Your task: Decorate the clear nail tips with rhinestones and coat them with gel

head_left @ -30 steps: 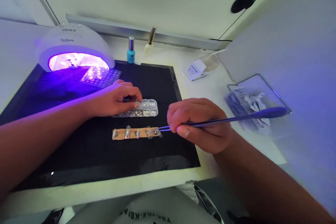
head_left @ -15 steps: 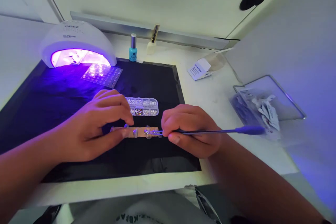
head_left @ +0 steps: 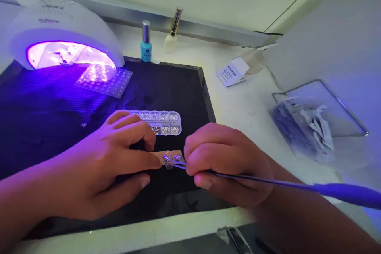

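A narrow tan strip (head_left: 157,154) lies on the black mat, bearing clear nail tips (head_left: 169,163) with shiny silver gems. My left hand (head_left: 110,162) rests over the strip's left end; one outstretched finger presses on it, and the thumb is spread apart below. My right hand (head_left: 223,158) is closed round slim metal tweezers (head_left: 177,164), whose tips touch or nearly touch a gem on a nail tip. Behind that hand a thin dark rod with a thick purple-blue handle (head_left: 345,194) sticks out; whether it joins the tweezers is hidden.
Beyond the hands is a gem case (head_left: 154,116) with small compartments. A glowing nail lamp (head_left: 71,27) and a sticker sheet (head_left: 104,81) are at back left. Behind the black mat (head_left: 178,87) stand a blue bottle (head_left: 146,49) and a pale bottle (head_left: 170,41). Rightward are an alcohol-pad box (head_left: 233,72) and a packet-filled bag (head_left: 306,123).
The view has moved closer. My left thumb has come off the strip, and a finger now lies further along it, covering more. My right hand still holds the tweezers at the nail tips.
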Motion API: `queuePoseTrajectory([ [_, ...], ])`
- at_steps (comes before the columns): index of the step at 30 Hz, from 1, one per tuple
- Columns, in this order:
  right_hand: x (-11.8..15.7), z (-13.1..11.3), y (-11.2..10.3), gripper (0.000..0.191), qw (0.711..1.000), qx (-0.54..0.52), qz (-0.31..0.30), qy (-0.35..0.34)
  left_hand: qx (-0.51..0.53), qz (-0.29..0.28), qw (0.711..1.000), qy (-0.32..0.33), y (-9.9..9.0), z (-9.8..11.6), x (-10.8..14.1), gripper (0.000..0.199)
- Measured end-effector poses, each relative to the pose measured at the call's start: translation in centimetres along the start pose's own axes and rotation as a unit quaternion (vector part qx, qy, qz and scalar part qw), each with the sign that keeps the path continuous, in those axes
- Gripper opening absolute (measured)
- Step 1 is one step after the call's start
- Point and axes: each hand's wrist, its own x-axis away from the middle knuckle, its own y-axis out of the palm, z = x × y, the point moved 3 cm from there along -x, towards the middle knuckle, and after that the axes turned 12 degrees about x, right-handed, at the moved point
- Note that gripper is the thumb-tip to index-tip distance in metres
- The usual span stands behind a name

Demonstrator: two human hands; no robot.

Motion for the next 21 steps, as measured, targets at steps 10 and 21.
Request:
queuePoseTrajectory([
  [10,0.31,-0.31,-0.19,0.026,0.999,0.021,-0.012,0.029,0.005,0.004,1.0,-0.011,0.48,-0.14,-0.03,0.038],
  [21,0.15,-0.32,-0.16,0.024,0.999,0.008,-0.025,0.037,0.007,-0.011,1.0,-0.017,0.49,-0.32,-0.06,0.04],
])
